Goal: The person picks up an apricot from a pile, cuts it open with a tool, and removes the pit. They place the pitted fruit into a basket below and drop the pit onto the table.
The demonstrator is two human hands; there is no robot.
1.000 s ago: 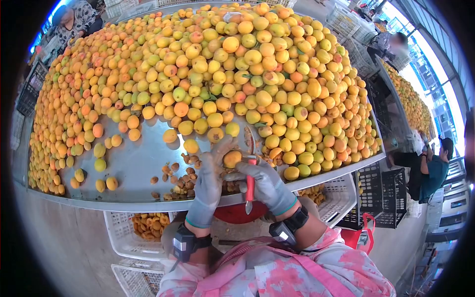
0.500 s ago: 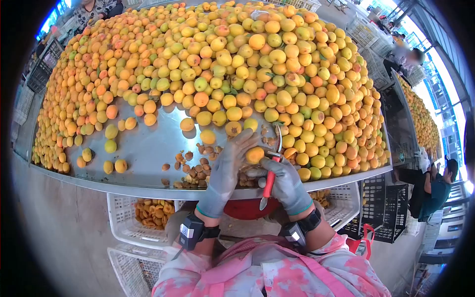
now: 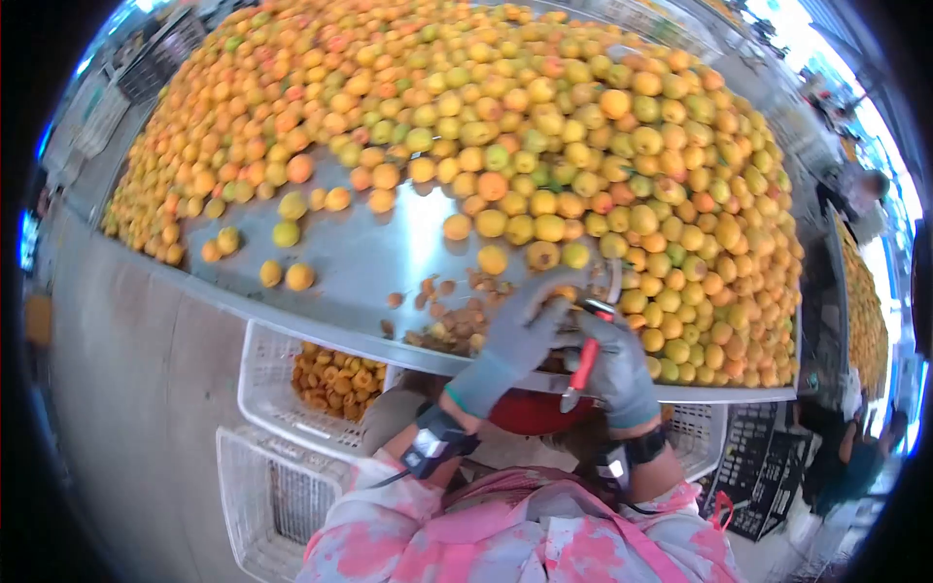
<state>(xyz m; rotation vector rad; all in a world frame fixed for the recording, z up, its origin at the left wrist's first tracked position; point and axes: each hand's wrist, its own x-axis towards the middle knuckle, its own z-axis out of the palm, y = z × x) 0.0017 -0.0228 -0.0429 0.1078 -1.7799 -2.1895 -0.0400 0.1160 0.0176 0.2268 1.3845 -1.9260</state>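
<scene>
In the head view my gloved left hand (image 3: 522,328) has its fingers closed round an apricot (image 3: 563,292), mostly covered by the glove. My gloved right hand (image 3: 619,367) grips a red-handled cutting tool (image 3: 584,363). Its curved metal end rises past my fingers, and the handle's metal tip points down toward me. Both hands meet over the near edge of the metal table (image 3: 364,260). Brown apricot pits (image 3: 457,325) lie beside my left hand. Blur hides where the blade meets the fruit.
A large heap of apricots (image 3: 466,107) covers most of the table. Below its edge stand a white crate (image 3: 255,374) of halved apricots (image 3: 335,379) and another white crate (image 3: 238,505). A black crate (image 3: 756,476) is at the right, near another person (image 3: 860,462).
The view has swung, so table and hands appear shifted right and tilted. My left fingers have closed further over the apricot, and less of it shows. The tool stays in my right hand.
</scene>
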